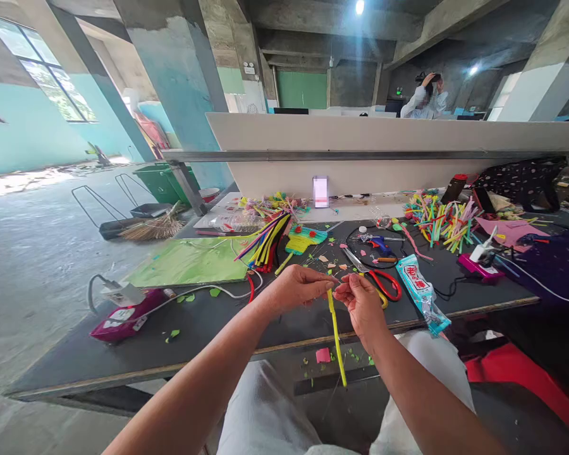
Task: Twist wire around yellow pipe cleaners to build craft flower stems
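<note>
Both my hands meet above the near edge of a dark worktable (208,316). My left hand (298,287) pinches the top of a yellow pipe cleaner (336,338), which hangs down past the table edge toward my lap. My right hand (360,298) is closed in a pinch on the same top end, fingertips touching those of the left. Just behind my right hand lie red-handled scissors (382,284).
A bundle of coloured pipe cleaners (265,240), a green sheet (189,262), a blue glue gun (379,245), a printed packet (422,294), a pink device (123,319) and a phone (320,191) lie on the table. Another person (427,95) stands beyond the white partition.
</note>
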Action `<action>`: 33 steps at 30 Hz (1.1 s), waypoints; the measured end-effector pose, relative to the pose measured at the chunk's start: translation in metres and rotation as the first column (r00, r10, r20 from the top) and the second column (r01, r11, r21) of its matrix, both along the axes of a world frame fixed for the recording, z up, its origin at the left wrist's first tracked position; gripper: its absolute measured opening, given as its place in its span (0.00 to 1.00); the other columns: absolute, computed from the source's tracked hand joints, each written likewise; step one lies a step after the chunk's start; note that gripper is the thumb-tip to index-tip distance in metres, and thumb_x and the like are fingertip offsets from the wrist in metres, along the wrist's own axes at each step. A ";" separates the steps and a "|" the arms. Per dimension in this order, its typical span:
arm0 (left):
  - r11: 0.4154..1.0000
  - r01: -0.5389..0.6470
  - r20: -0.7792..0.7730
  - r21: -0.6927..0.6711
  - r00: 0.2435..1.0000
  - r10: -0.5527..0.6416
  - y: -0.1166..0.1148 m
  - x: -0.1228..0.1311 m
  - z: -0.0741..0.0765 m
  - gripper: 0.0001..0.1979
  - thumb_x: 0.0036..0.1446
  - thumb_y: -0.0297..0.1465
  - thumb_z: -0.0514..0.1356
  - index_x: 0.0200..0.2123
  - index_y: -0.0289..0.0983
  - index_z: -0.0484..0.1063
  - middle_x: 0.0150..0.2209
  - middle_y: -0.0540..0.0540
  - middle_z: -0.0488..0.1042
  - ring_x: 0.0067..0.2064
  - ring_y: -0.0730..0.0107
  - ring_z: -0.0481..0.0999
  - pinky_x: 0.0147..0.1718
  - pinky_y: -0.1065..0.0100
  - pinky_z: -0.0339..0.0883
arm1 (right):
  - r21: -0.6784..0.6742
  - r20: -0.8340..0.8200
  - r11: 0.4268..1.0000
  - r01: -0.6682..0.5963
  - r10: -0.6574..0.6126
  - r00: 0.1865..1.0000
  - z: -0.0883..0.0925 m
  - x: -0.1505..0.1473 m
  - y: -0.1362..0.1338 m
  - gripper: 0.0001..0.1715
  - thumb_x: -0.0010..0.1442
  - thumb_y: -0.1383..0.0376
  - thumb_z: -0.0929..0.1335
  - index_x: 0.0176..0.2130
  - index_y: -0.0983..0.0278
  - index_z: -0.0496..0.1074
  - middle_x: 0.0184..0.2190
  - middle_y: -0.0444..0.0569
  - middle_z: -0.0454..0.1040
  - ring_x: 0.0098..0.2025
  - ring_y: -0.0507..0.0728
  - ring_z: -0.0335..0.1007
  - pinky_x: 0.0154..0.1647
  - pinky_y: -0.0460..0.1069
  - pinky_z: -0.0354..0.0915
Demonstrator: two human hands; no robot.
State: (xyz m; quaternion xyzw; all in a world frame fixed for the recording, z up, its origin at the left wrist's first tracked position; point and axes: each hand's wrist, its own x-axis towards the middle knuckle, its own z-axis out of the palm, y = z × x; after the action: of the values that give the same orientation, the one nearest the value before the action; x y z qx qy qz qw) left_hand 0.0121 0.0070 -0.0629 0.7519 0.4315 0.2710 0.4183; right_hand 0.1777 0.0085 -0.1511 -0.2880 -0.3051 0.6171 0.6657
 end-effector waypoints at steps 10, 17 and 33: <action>0.986 -0.147 0.127 -0.075 0.980 0.156 0.013 -0.024 0.025 0.20 0.49 0.45 0.61 0.29 0.32 0.78 0.22 0.45 0.74 0.16 0.76 0.66 0.15 0.73 0.58 | 0.053 0.045 0.853 -0.519 0.517 0.855 0.006 -0.006 -0.036 0.37 0.54 0.50 0.69 0.59 0.55 0.58 0.52 0.53 0.70 0.52 0.61 0.67 0.53 0.58 0.58; 0.984 -0.141 0.232 -0.110 0.959 0.163 0.012 -0.036 0.030 0.18 0.48 0.42 0.63 0.32 0.32 0.78 0.25 0.44 0.76 0.15 0.80 0.63 0.14 0.74 0.55 | -0.033 0.329 0.786 -0.617 0.592 0.736 0.005 -0.018 -0.048 0.23 0.57 0.55 0.68 0.51 0.61 0.67 0.46 0.53 0.71 0.33 0.54 0.73 0.37 0.54 0.67; 0.978 -0.104 0.358 -0.181 0.919 0.164 0.014 -0.051 0.005 0.18 0.48 0.42 0.63 0.31 0.31 0.77 0.21 0.47 0.73 0.15 0.85 0.54 0.14 0.75 0.43 | -0.084 0.158 0.723 -0.686 0.689 0.707 0.007 -0.025 -0.059 0.16 0.57 0.58 0.67 0.44 0.62 0.70 0.27 0.40 0.60 0.18 0.43 0.37 0.17 0.43 0.36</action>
State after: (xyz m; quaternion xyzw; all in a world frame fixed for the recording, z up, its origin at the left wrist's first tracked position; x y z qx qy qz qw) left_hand -0.0394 0.0207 -0.0580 0.6201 0.4156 0.4012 0.5309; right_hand 0.1526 -0.0509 -0.1445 -0.2140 -0.4426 0.7950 0.3553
